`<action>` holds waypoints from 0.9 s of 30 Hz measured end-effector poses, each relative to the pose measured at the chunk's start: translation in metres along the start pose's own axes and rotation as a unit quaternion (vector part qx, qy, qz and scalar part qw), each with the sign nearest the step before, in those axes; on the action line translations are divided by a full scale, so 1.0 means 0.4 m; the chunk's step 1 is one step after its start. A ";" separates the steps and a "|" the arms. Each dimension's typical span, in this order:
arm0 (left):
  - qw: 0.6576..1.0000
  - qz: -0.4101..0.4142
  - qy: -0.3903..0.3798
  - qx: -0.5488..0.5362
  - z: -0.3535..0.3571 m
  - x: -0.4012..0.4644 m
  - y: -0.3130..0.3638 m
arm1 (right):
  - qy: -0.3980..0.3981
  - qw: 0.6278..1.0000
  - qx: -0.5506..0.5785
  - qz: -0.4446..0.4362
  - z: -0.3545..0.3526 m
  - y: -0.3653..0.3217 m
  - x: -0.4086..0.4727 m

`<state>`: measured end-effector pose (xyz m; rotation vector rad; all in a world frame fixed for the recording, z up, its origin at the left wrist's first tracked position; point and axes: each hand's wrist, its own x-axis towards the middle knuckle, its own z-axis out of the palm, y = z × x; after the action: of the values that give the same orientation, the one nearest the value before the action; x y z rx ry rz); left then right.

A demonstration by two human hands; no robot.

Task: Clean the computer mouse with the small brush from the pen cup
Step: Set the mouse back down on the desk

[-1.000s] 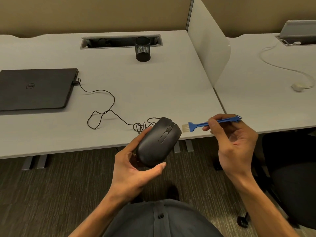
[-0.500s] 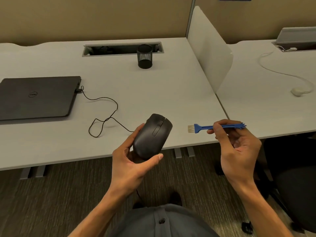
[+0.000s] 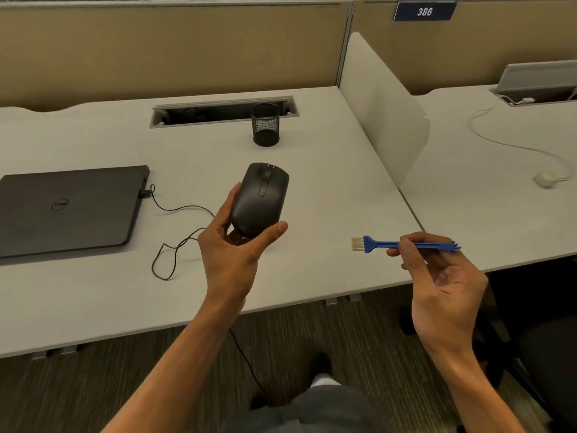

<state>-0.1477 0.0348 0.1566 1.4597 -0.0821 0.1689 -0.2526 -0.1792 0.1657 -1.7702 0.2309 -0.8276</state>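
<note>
Left grip [image 3: 232,245] is clenched around the black computer mouse [image 3: 259,200], thumb on its near right edge and fingers curled along its left side, holding it above the table [image 3: 312,189] with the buttons and scroll wheel facing up and pointing away from the person. Right grip [image 3: 437,276] pinches the middle of the small blue brush [image 3: 402,244] between thumb and forefinger; the handle lies nearly level, its pale bristles pointing left toward the mouse, its forked end sticking out to the right. Brush and mouse are well apart, with bare table showing between them.

From under the mouse a thin black cable [image 3: 175,226] loops across the table to the right edge of a closed dark laptop [image 3: 68,207] lying at the left. Beyond the mouse stands a black mesh pen cup [image 3: 265,125], just in front of a cable slot [image 3: 203,112] in the table. A white divider panel [image 3: 384,114] rises at the right, and past it a white mouse [image 3: 547,179] with a white cord rests on the neighbouring table.
</note>
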 end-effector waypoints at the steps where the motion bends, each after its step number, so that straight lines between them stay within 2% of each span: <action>1: 1.000 0.004 0.007 -0.001 0.007 0.023 -0.003 | 0.001 1.000 0.001 0.007 0.005 0.006 0.015; 11: 0.996 0.011 0.086 0.015 0.129 0.227 -0.094 | -0.040 0.999 -0.003 0.035 0.050 0.098 0.223; 17: 0.990 -0.054 0.124 0.034 0.174 0.248 -0.214 | -0.075 0.997 -0.003 0.033 0.082 0.141 0.335; 27: 0.982 -0.129 0.125 0.064 0.187 0.319 -0.344 | -0.088 0.995 0.001 0.049 0.168 0.170 0.397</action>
<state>0.0042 -0.0452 0.0500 1.5507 0.3268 0.1475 -0.0767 -0.2377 0.1614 -1.8036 0.1979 -0.5986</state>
